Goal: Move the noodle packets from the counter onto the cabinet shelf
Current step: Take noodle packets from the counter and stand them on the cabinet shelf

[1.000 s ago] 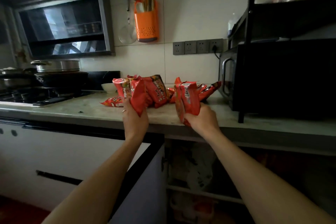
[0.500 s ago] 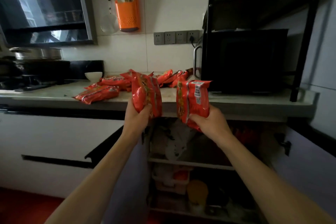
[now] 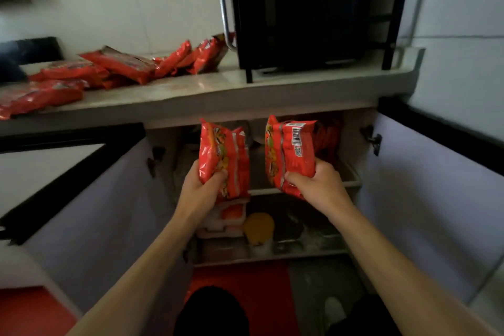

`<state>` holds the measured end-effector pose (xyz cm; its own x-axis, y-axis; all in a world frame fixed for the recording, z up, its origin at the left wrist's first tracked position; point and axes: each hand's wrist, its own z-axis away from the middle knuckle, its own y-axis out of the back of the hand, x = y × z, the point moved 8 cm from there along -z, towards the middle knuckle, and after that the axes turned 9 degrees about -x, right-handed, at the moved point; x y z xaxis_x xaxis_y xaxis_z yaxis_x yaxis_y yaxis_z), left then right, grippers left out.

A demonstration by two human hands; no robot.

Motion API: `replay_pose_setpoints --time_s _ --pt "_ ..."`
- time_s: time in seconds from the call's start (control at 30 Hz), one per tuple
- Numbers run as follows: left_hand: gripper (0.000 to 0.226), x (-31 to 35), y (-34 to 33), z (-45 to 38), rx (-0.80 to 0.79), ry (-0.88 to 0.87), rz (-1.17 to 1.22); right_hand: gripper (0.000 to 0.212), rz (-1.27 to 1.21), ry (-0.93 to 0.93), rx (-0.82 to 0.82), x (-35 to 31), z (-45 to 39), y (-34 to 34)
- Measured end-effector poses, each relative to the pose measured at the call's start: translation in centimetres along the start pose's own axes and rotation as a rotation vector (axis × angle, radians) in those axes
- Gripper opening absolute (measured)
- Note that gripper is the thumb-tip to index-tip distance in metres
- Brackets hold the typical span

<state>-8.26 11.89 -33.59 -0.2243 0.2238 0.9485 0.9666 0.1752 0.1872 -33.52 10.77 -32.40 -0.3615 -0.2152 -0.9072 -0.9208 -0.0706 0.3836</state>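
My left hand (image 3: 202, 191) grips a bunch of red noodle packets (image 3: 223, 155) upright in front of the open cabinet. A second bunch of red packets (image 3: 290, 150) stands in the grip of my right hand (image 3: 317, 187). Both bunches sit just in front of the upper cabinet shelf (image 3: 351, 180), below the counter edge. Further red packets (image 3: 328, 136) stand at the back right of that shelf. Several more red packets (image 3: 114, 67) lie scattered on the grey counter (image 3: 191, 90) at the left.
A black microwave (image 3: 300, 8) in a black rack stands on the counter's right. Both cabinet doors (image 3: 425, 194) hang open to either side. On the lower shelf sit a white box (image 3: 223, 222) and a yellow lid (image 3: 259, 226). The floor is red.
Both hands have come down from counter height to the open cabinet with their packets. The view has tilted downward and moved closer to the cabinet.
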Motion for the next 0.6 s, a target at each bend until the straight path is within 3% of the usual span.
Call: replay_pose_setpoints --time_s 0.13,0.3,0.6 --pt "0.037 -5.8 -4.4 -3.6 -0.096 0.101 -0.022 0.049 -0.071 -0.114 0.016 6.8 -1.7 1.2" --pt "0.046 -9.3 -7.6 -8.3 0.004 0.144 -0.005 0.052 -0.152 -0.177 0.080 11.7 -4.6 2.6" --pt "0.062 -14.9 -14.3 -19.7 0.006 0.012 -0.158 0.044 -0.136 -0.250 0.154 20.1 -12.9 3.8"
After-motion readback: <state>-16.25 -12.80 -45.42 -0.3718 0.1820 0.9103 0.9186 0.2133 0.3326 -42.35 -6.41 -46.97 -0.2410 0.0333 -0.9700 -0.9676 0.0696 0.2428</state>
